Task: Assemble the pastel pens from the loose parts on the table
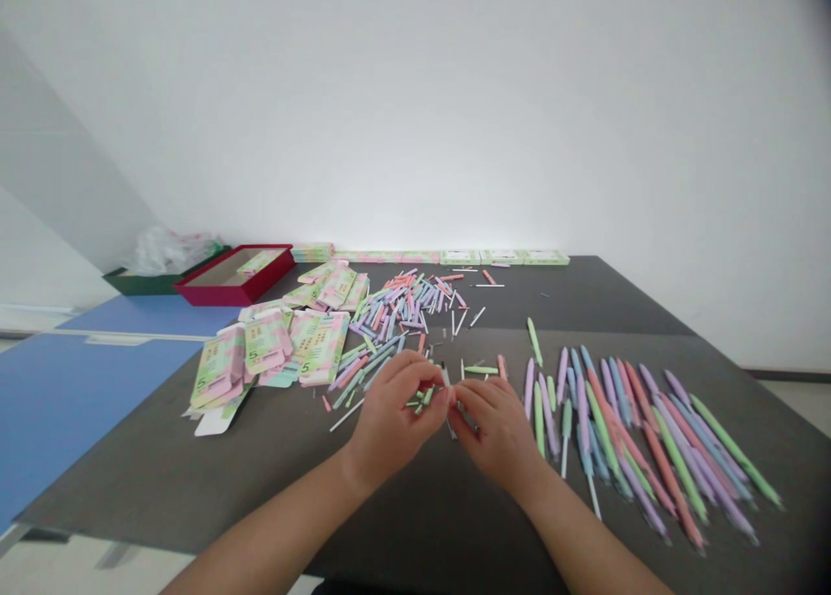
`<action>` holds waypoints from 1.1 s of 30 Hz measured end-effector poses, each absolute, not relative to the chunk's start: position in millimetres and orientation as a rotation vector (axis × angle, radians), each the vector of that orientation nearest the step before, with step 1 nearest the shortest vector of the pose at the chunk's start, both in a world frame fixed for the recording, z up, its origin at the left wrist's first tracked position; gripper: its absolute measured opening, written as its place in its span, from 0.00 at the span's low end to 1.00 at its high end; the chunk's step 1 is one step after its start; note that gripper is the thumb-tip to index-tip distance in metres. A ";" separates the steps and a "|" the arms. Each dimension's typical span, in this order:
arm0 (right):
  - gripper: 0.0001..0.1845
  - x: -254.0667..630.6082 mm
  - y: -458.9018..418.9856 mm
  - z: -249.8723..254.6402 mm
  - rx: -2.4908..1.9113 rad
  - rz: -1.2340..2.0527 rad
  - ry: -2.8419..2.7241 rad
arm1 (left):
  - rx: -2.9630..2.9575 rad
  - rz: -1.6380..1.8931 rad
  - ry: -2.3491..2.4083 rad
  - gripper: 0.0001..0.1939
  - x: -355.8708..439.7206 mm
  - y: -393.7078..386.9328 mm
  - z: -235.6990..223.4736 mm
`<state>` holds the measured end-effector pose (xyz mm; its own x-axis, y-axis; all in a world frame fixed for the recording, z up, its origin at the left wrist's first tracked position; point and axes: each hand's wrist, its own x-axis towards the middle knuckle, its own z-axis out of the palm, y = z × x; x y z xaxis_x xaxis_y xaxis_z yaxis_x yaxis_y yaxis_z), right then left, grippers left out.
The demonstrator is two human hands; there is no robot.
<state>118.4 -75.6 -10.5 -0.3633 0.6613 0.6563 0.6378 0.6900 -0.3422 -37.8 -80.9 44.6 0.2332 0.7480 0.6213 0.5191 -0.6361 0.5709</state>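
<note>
My left hand is closed in a pinch over the middle of the dark table, its fingertips meeting those of my right hand. A thin pale pen part with a dark end stands up from the left fingertips. My right fingers are pinched too, and what sits between them is hidden. Beyond my hands lies a pile of pastel pen barrels and caps, with white refills scattered about. To the right of my right hand, many pastel pens lie in a row; some show a bare white refill.
Flat printed cartons overlap at the left. Behind them stand a red box and a green tray holding clear plastic bags. Cartons line the table's back edge against the wall. A blue table adjoins at the left.
</note>
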 end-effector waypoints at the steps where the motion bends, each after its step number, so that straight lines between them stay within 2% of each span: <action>1: 0.05 118.0 -75.3 -11.3 -1.004 0.043 -2.084 | 2.264 1.308 1.193 0.04 -37.7 -81.1 43.9; 4: 0.05 116.6 -74.0 -13.0 -1.037 0.081 -2.070 | 2.248 1.202 1.178 0.03 -40.7 -80.9 42.1; 11: 0.08 124.5 -62.4 -18.3 -1.225 0.127 -1.921 | 2.239 1.198 1.450 0.11 -58.6 -20.4 21.6; 13: 0.07 129.5 -57.0 -21.6 -1.296 0.146 -1.863 | 2.279 1.029 1.545 0.12 -59.3 13.6 8.6; 16: 0.07 136.5 -49.4 -26.1 -1.351 0.169 -1.810 | 2.376 0.594 1.565 0.13 -53.0 58.7 -12.3; 22: 0.08 143.3 -40.3 -29.5 -1.389 0.192 -1.795 | 2.355 0.341 1.541 0.03 -28.8 97.2 -43.8; 26: 0.09 143.7 -39.7 -28.3 -1.402 0.153 -1.794 | 2.287 0.368 1.542 0.05 -20.4 100.1 -45.2; 29: 0.09 141.9 -42.1 -26.7 -1.401 0.127 -1.819 | 2.240 0.485 1.496 0.07 -19.9 91.5 -28.8; 32: 0.08 138.1 -45.6 -25.6 -1.369 0.124 -1.851 | 2.093 0.735 1.370 0.13 -21.1 69.0 -4.0; 33: 0.09 136.5 -46.8 -25.2 -1.357 0.120 -1.862 | 1.806 0.977 1.204 0.13 -21.4 59.1 4.0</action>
<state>136.5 -46.8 -25.2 -0.0929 0.8321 0.5468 0.7551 0.4168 -0.5061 -21.4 59.1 4.0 0.2686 0.9447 0.1883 0.3783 -0.2833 0.8813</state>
